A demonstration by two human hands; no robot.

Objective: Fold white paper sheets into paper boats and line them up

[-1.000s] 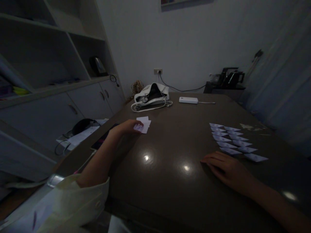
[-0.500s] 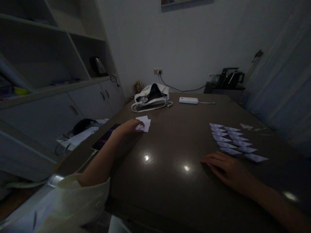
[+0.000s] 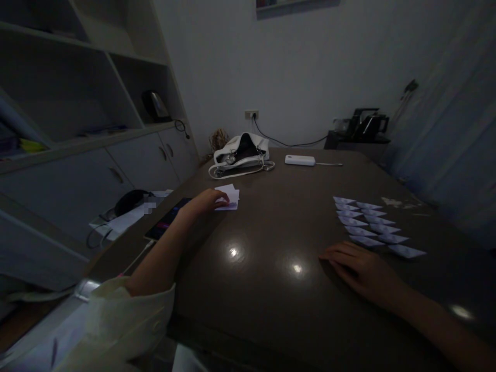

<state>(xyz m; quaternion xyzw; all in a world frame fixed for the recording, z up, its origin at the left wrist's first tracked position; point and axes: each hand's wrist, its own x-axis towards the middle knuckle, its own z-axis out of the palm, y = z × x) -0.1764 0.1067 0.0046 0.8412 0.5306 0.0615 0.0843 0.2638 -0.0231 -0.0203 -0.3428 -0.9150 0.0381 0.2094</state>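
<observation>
My left hand [image 3: 211, 200] reaches over a small stack of white paper sheets [image 3: 232, 193] at the left of the table. Its fingers are bent and drawn together on the top sheet, and the thumb is partly hidden. On the table's right half rests my right hand [image 3: 354, 266], palm down, fingers loosely extended and holding nothing. Just beyond it stand two rows of folded white paper boats [image 3: 391, 238], close to its knuckles but apart from them.
A phone [image 3: 168, 219] with a cable lies beside my left forearm. Farther back on the brown table [image 3: 271, 222] are a white handbag [image 3: 242, 155] and a white power bank [image 3: 300, 160] with a short cable. Paper scraps [image 3: 391, 202] lie at the far right.
The fingers of my left hand have drawn closer together and slid slightly back over the paper stack. My right hand and the paper boats stay in place.
</observation>
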